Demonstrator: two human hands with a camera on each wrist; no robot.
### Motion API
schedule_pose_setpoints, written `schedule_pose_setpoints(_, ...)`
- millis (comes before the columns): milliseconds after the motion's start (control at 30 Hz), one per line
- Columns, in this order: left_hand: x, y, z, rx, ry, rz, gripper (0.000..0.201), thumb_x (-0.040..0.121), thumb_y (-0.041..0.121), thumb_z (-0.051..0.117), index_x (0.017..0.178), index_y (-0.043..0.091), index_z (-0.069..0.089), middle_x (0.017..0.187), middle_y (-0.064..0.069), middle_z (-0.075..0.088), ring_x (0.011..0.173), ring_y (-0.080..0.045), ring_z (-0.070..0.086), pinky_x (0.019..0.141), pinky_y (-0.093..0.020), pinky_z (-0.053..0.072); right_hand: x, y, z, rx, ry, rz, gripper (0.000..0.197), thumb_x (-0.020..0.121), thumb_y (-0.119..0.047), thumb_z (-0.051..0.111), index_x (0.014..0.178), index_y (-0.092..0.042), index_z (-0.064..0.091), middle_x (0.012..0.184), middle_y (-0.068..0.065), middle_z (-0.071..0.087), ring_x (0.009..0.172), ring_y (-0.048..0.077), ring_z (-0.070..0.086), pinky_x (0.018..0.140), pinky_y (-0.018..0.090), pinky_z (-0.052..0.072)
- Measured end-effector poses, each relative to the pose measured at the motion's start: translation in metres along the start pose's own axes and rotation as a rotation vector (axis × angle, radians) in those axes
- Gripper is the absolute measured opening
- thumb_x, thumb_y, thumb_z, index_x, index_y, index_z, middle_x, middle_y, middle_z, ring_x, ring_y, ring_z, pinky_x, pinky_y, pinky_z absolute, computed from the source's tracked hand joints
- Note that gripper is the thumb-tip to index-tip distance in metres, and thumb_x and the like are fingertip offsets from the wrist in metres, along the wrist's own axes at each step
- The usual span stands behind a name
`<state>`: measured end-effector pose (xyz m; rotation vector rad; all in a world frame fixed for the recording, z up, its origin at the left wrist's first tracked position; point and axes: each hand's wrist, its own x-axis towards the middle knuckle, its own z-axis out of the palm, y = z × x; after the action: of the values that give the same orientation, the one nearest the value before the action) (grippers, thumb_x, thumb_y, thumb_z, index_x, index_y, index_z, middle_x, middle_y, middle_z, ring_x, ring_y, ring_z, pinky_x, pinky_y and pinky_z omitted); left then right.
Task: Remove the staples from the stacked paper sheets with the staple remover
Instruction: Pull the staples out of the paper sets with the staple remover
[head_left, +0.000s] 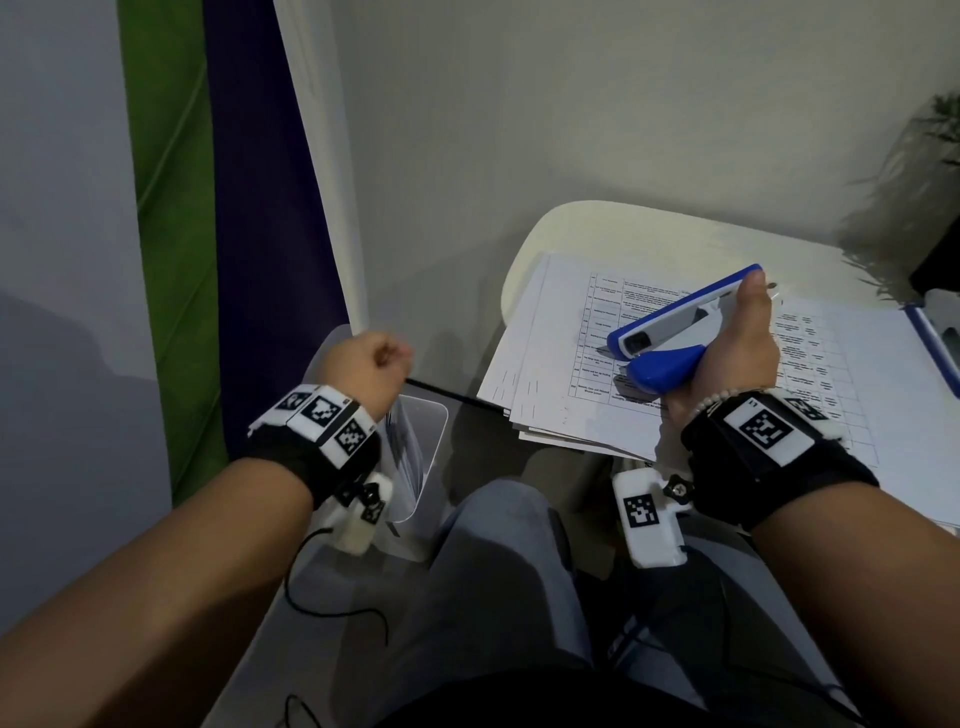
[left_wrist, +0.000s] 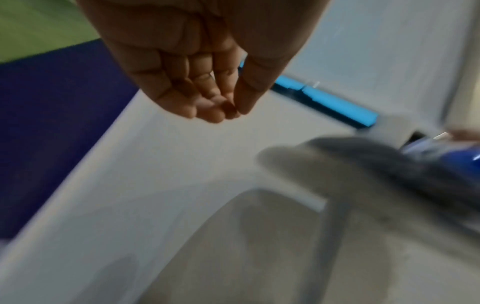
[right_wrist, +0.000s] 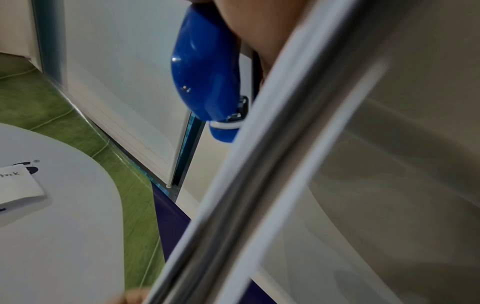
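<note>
A stack of printed paper sheets (head_left: 550, 395) lies fanned out on the white table (head_left: 597, 228), its corner overhanging the near-left edge. My right hand (head_left: 748, 332) grips the blue and white staple remover (head_left: 675, 332) above the stack, nose pointing left and thumb on its rear end. In the right wrist view the staple remover (right_wrist: 207, 72) shows from below against my palm. My left hand (head_left: 400, 358) hovers left of the table above a clear plastic bin (head_left: 426, 431). In the left wrist view its fingertips (left_wrist: 231, 111) are pressed together against the thumb, and nothing shows between them.
A blue-edged folder (head_left: 930, 343) lies at the table's right side and a plant (head_left: 924, 171) stands at the back right. My knees (head_left: 509, 571) are under the table's near edge. A green and purple panel (head_left: 208, 260) stands on the left.
</note>
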<state>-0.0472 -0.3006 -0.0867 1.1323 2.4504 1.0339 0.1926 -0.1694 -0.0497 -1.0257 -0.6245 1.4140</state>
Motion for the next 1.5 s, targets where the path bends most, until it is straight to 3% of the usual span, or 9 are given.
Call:
schedule_pose_setpoints(133, -0.025, 0.073, -0.004, -0.136, -0.081, 0.130, 0.008, 0.085, 0.026, 0.064, 0.088, 0.021, 0.070, 0.074, 0.011, 0.063, 0.074, -0.009, 0.059, 0.077, -0.023, 0.048, 0.000, 0.000, 0.000, -0.003, -0.026, 0.027, 0.036, 0.091, -0.053, 0.051, 0.088, -0.017, 0.053, 0.077, 0.002, 0.055, 0.070, 0.023, 0.061, 0.072, 0.047, 0.055)
schedule_pose_setpoints(267, -0.048, 0.088, 0.014, 0.354, -0.376, 0.138, 0.044, 0.085, 0.053, 0.056, 0.116, 0.022, 0.059, 0.109, 0.004, 0.064, 0.100, -0.016, 0.059, 0.090, -0.034, 0.048, 0.001, -0.003, 0.001, 0.005, -0.050, 0.077, 0.036, 0.090, -0.053, 0.053, 0.088, -0.018, 0.054, 0.078, 0.002, 0.055, 0.067, 0.021, 0.060, 0.066, 0.041, 0.055)
schedule_pose_setpoints(400, -0.055, 0.087, 0.018, 0.496, -0.377, 0.127, 0.057, 0.081, 0.060, 0.054, 0.124, 0.022, 0.049, 0.112, 0.005, 0.062, 0.101, -0.017, 0.057, 0.086, -0.035, 0.049, 0.004, -0.019, -0.003, 0.062, -0.058, 0.150, 0.033, 0.087, -0.052, 0.058, 0.089, -0.019, 0.056, 0.075, 0.002, 0.056, 0.071, 0.023, 0.063, 0.075, 0.049, 0.056)
schedule_pose_setpoints(600, -0.052, 0.100, 0.015, 0.280, -0.370, 0.033, 0.051, 0.077, 0.053, 0.066, 0.114, 0.020, 0.056, 0.109, 0.003, 0.060, 0.100, -0.017, 0.056, 0.088, -0.033, 0.048, 0.016, -0.036, -0.022, 0.018, 0.021, 0.225, 0.037, 0.085, -0.058, 0.057, 0.095, -0.022, 0.057, 0.107, 0.007, 0.066, 0.093, 0.027, 0.067, 0.085, 0.053, 0.054)
schedule_pose_setpoints(833, -0.050, 0.124, 0.017, -0.157, -0.332, 0.023, 0.024, 0.077, 0.026, 0.072, 0.092, 0.030, 0.054, 0.092, 0.003, 0.067, 0.081, -0.017, 0.067, 0.078, -0.035, 0.055, 0.009, -0.032, -0.028, 0.021, 0.052, 0.222, 0.032, 0.089, -0.054, 0.055, 0.087, -0.022, 0.055, 0.063, -0.004, 0.061, 0.051, 0.013, 0.065, 0.055, 0.034, 0.055)
schedule_pose_setpoints(933, -0.057, 0.128, 0.023, -0.185, -0.363, 0.089, 0.028, 0.083, 0.014, 0.062, 0.101, 0.032, 0.050, 0.099, 0.000, 0.066, 0.077, -0.020, 0.067, 0.065, -0.031, 0.057, 0.005, -0.035, -0.030, 0.029, 0.020, 0.247, 0.035, 0.087, -0.058, 0.054, 0.091, -0.023, 0.056, 0.077, 0.001, 0.062, 0.067, 0.020, 0.067, 0.065, 0.044, 0.058)
schedule_pose_setpoints(1100, -0.051, 0.136, 0.014, -0.148, -0.180, 0.234, 0.037, 0.086, 0.010, 0.057, 0.112, 0.035, 0.055, 0.107, 0.003, 0.062, 0.091, -0.017, 0.061, 0.081, -0.027, 0.050, 0.000, -0.050, -0.035, 0.010, -0.052, 0.303, 0.052, 0.083, -0.067, 0.052, 0.101, -0.019, 0.061, 0.088, 0.012, 0.074, 0.074, 0.034, 0.072, 0.075, 0.060, 0.053)
schedule_pose_setpoints(1367, -0.039, 0.165, -0.025, -0.526, 0.134, 0.427, 0.039, 0.083, 0.004, 0.063, 0.098, 0.039, 0.056, 0.091, 0.015, 0.063, 0.078, 0.002, 0.064, 0.069, -0.019, 0.055, -0.010, -0.103, -0.029, -0.075, -0.138, 0.068, 0.051, 0.087, -0.070, 0.038, 0.121, -0.035, 0.053, 0.104, -0.003, 0.067, 0.077, 0.016, 0.071, 0.054, 0.032, 0.056)
schedule_pose_setpoints(1500, -0.043, 0.173, -0.017, -0.731, -0.002, 0.322, 0.029, 0.081, -0.004, 0.065, 0.090, 0.023, 0.060, 0.080, 0.009, 0.067, 0.063, 0.005, 0.063, 0.058, -0.011, 0.049, -0.030, -0.130, -0.005, -0.117, -0.199, -0.207, 0.064, 0.077, -0.080, 0.040, 0.120, -0.035, 0.054, 0.114, -0.004, 0.066, 0.096, 0.016, 0.068, 0.083, 0.040, 0.056)
